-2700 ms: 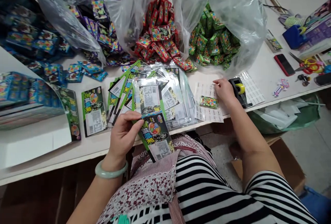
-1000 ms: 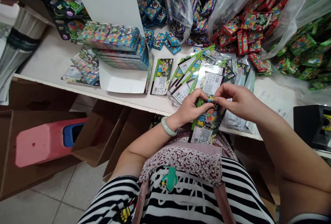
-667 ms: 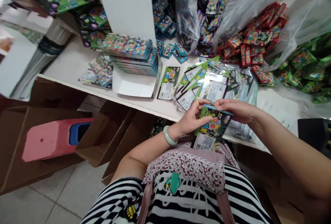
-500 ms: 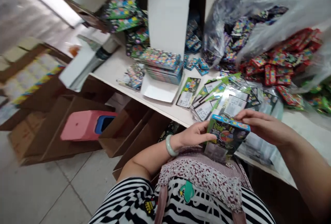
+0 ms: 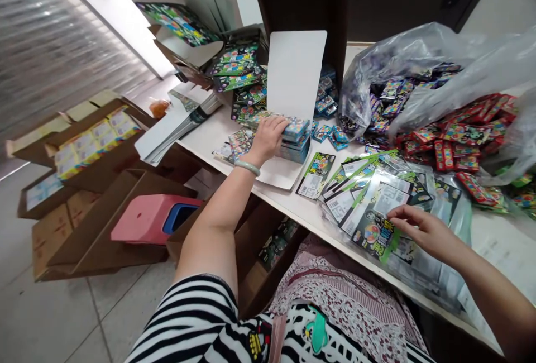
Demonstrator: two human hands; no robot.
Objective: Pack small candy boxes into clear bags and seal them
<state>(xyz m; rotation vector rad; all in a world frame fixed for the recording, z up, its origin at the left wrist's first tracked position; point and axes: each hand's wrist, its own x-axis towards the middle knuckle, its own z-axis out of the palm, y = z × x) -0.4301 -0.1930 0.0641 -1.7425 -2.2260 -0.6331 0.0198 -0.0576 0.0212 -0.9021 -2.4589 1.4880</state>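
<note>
My left hand (image 5: 268, 138) reaches over a stack of small printed boxes (image 5: 295, 148), its fingers bent over the left end of the top layer. It grips a small printed box there, mostly hidden under the palm. The stack stands in a white display carton (image 5: 296, 72) with a tall raised back flap and a low front flap. My right hand (image 5: 422, 232) hovers at the printed card packets (image 5: 374, 229), with thumb and fingers slightly apart and nothing visible between them. These green-and-black packets overlap at the table's front edge.
Clear bags hold purple sachets (image 5: 391, 92) and red sachets (image 5: 469, 134) at right. Blue sachets (image 5: 329, 134) lie behind the carton. Folded white cartons (image 5: 176, 123) overhang the table's left end. A pink stool (image 5: 146, 219) and open cardboard boxes (image 5: 100, 240) stand below, at left.
The blue-edged box held between both hands has left the front of my body. My left hand moved forward and left to the stack; my right hand stayed near the packets. The view shifted.
</note>
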